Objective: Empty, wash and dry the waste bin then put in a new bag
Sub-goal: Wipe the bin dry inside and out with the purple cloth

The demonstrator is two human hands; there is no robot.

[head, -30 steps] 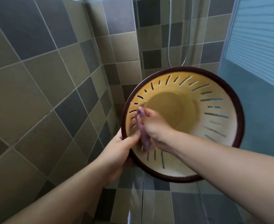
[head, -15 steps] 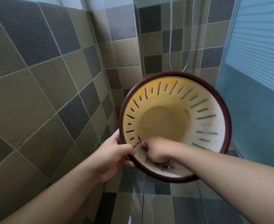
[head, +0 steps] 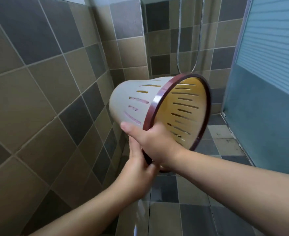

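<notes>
- Overhead, head view: bin [head: 140, 97], pale slotted wall, dark red rim, yellow inside; held in the air on its side, mouth turned right, base toward the tiled wall [head: 38, 99].
- Right hand [head: 150, 140]: clamped on the bin's lower rim, thumb lying on the outer wall, fingers hidden inside.
- Left hand [head: 138, 169]: just below the right and touching it, fingers curled around the lowest part of the rim.
- Shower hose [head: 179, 48]: hangs in a loop on the far wall, behind the bin.
- Floor [head: 200, 193]: grey and tan tiles below the bin.
- Blue door panel [head: 268, 82]: at right, well apart from the bin.
</notes>
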